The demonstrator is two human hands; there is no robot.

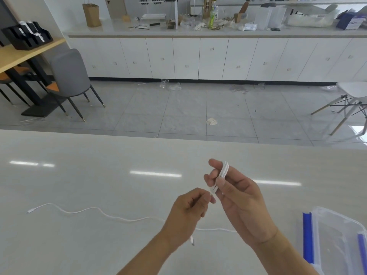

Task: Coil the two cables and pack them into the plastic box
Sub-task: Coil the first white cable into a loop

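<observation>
My right hand (238, 199) holds a white cable coiled into a small bundle (224, 171), pinched between thumb and fingers above the table. My left hand (188, 211) is closed on that cable's loose tail, whose plug (192, 240) dangles below the wrist. A second white cable (99, 211) lies uncoiled across the table, running from a plug at the far left to behind my hands. The clear plastic box (337, 241) with blue clips sits open at the lower right, with nothing visible inside.
The glossy white table (99, 175) spreads wide to the left and ahead. Beyond its far edge are a tiled floor, a grey chair (71, 76), a white chair (351, 100) and a cluttered cabinet counter.
</observation>
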